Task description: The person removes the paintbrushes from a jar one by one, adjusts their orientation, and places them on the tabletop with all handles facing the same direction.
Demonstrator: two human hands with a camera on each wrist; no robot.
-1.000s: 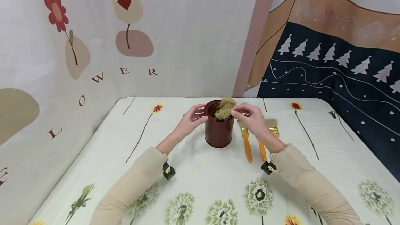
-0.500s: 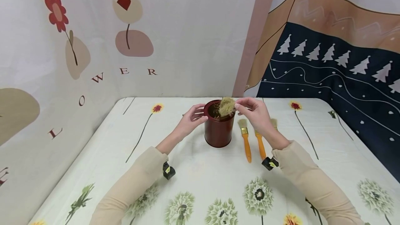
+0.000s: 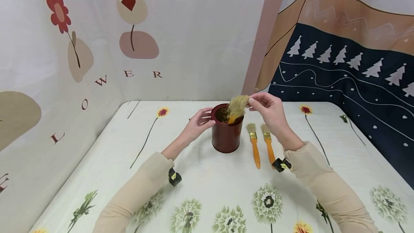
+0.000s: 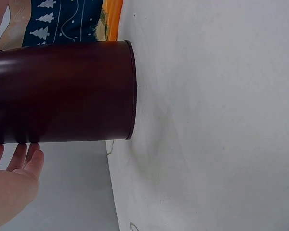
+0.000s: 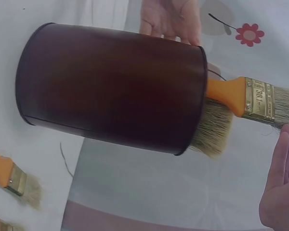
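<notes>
A dark red can (image 3: 226, 137) stands upright on the table. My left hand (image 3: 198, 122) touches its left side near the rim with extended fingers (image 4: 20, 156). My right hand (image 3: 270, 112) pinches a paintbrush (image 5: 231, 94) by its pale bristles. The bristles stick up above the can, and part of the orange handle shows below them, its lower end hidden inside. Another set of paintbrush bristles (image 5: 214, 127) pokes out of the can beside that handle in the right wrist view.
Two orange-handled paintbrushes, a left one (image 3: 254, 150) and a right one (image 3: 269, 145), lie side by side right of the can. A printed white cloth (image 3: 194, 190) covers the table. Patterned fabric walls (image 3: 200, 46) rise at the back and left.
My right hand has moved up and to the right, drawing the paintbrush upward so orange handle now shows above the rim. My left hand and the can have stayed put.
</notes>
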